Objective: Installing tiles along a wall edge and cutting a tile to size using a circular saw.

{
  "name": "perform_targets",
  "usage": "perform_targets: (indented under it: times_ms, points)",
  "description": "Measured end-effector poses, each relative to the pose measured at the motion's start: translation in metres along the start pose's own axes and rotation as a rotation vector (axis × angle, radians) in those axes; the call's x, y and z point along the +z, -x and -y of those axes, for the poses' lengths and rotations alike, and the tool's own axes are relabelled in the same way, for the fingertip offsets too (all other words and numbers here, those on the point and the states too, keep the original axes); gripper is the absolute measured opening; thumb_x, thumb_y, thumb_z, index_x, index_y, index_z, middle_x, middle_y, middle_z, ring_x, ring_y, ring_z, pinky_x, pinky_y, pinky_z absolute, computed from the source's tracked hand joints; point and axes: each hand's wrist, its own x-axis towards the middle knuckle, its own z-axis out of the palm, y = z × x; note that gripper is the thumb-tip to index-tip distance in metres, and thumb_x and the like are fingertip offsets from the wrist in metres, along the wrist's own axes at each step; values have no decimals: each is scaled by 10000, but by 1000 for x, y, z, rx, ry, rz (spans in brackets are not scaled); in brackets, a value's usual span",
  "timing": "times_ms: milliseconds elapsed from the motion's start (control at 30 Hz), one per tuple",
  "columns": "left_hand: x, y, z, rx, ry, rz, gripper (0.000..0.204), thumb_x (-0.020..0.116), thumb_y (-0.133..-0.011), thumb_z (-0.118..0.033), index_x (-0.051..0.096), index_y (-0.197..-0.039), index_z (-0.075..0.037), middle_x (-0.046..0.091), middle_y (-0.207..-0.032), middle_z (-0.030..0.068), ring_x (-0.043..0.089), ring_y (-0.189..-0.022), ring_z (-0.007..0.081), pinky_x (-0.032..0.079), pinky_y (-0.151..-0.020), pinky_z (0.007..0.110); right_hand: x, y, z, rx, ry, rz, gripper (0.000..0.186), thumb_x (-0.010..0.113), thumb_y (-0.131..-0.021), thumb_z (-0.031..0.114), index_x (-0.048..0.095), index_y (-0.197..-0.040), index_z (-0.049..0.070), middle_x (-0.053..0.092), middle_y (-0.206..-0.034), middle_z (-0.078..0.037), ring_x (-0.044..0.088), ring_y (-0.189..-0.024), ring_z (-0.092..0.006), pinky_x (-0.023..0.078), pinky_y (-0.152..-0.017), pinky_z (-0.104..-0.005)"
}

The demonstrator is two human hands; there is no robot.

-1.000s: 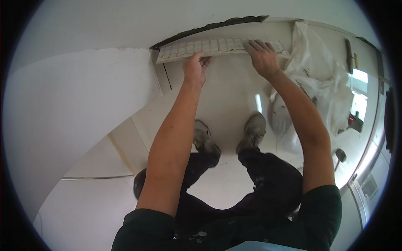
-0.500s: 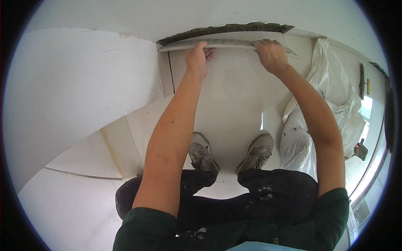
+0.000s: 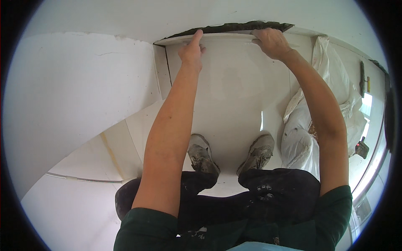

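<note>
My left hand [image 3: 191, 54] grips a long, narrow pale tile strip [image 3: 226, 37] near its left part, thumb up along the wall side and fingers curled at the edge. My right hand [image 3: 272, 43] has its fingers bent over the same strip's right part. The strip lies along the foot of the wall, just below and against a long rough dark recess [image 3: 226, 28]; its backing is hidden now. Below my hands is a glossy pale tiled floor [image 3: 230, 100], with my two shoes [image 3: 255, 154] on it.
Crumpled white sacks [image 3: 299, 142] lie to my right on the floor. Beyond them are a long dark tool [image 3: 362, 79] with a yellow handle and a small dark tool [image 3: 362, 149] with a red mark. A curved white wall [image 3: 83, 92] stands to my left.
Both hands have moved forward and up with the strip, which has tilted so its ridged, coated face no longer shows. It now sits closer against the dark recess.
</note>
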Motion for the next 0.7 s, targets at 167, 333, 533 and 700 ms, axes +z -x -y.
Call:
perform_targets:
  times_ms: [167, 333, 533, 700]
  points:
    - [-3, 0, -2, 6, -38, -29, 720, 849, -758, -279, 472, -1255, 83, 536, -1142, 122, 562, -895, 215, 562, -806, 365, 1, -1, 5, 1, 29, 5, 184, 638, -880, 212, 646, -969, 51, 676, -809, -189, 657, -797, -385, 515, -695, -484]
    - [-9, -5, 1, 31, -14, 30, 1064, 871, -723, -320, 230, -1398, 197, 503, -1173, 152, 532, -980, 214, 528, -914, 379, 5, -4, 9, 55, 66, 1, 184, 624, -891, 223, 657, -997, 76, 675, -797, -183, 659, -790, -382, 519, -687, -478]
    - [-21, -13, 8, 51, -59, 8, 1179, 883, -706, -330, 124, -1449, 181, 440, -1345, 194, 500, -1138, 251, 484, -969, 370, 8, 28, 3, 139, 138, -216, 224, 655, -883, 285, 672, -1027, 114, 694, -923, -132, 650, -906, -340, 501, -816, -466]
    - [-25, -15, 3, 12, -103, 41, 1234, 882, -702, -362, 65, -1487, 127, 387, -1438, 183, 456, -1237, 269, 472, -968, 369, 14, 85, -24, 804, 200, -781, 442, 692, -891, 380, 643, -1139, 17, 677, -1044, -95, 611, -1020, -255, 458, -929, -374]
